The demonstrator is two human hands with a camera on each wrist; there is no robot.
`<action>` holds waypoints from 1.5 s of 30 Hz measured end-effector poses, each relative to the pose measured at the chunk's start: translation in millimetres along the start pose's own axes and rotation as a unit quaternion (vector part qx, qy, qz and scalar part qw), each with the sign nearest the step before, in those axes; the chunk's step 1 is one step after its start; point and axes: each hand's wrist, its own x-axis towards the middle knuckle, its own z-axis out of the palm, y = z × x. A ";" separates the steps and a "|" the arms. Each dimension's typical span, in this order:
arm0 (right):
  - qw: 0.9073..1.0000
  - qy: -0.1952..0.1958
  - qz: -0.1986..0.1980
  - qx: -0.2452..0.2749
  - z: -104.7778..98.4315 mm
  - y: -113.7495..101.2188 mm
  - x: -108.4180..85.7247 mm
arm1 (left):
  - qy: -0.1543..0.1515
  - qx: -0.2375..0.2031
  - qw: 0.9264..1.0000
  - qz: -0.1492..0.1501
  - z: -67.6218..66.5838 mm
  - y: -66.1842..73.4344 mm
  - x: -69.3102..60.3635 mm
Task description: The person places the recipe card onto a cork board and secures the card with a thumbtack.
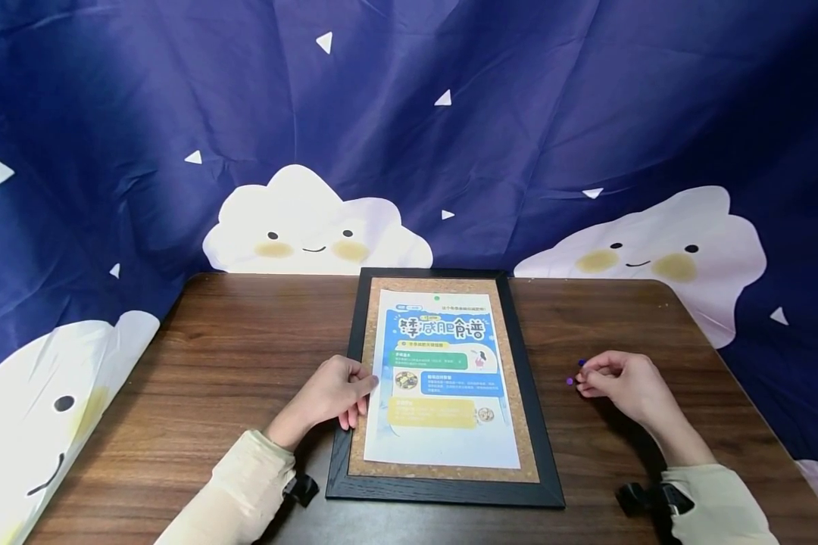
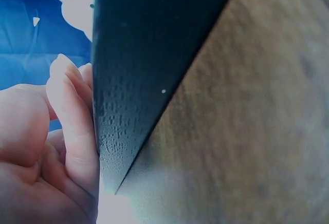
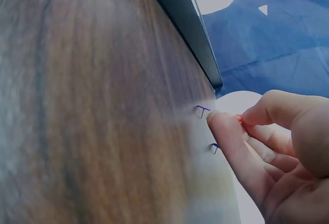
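Observation:
A sheet of paper (image 1: 443, 446) with a colourful printed layout lies on a black-framed corkboard (image 1: 528, 454). A green thumbtack (image 1: 437, 298) sits at the sheet's top edge. My left hand (image 1: 341, 390) rests on the board's left frame bar, its thumb by the paper's left edge; its fingers lie along the frame (image 2: 128, 80) in the left wrist view. To the right of the board, my right hand (image 1: 620, 382) pinches a small red thumbtack (image 3: 239, 117) between thumb and forefinger. Beside its fingertips, a purple thumbtack (image 1: 569, 381) and a blue thumbtack (image 1: 582, 362) lie on the table.
The board lies on a dark brown wooden table (image 1: 245, 325). Behind it hangs a blue cloth (image 1: 491, 151) printed with clouds and white triangles. Black straps (image 1: 301, 490) circle both wrists over pale sleeves (image 1: 245, 477).

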 end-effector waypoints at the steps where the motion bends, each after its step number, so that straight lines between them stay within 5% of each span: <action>1: 1.000 0.002 -0.002 0.012 0.6 0.0 0.4 | 0.001 0.000 1.000 0.001 -0.1 0.1 0.1; 18: 0.993 0.011 -0.070 0.089 13.3 -22.1 6.8 | 0.004 -0.003 1.000 0.002 -0.4 0.5 0.0; 35: 0.982 -0.070 -0.127 0.124 55.4 -65.7 28.4 | 0.006 0.005 1.000 0.001 -0.2 3.9 -0.6; 45: 0.978 -0.105 -0.122 0.135 73.3 -82.1 34.4 | 0.008 0.012 1.000 -0.012 1.0 6.0 -1.4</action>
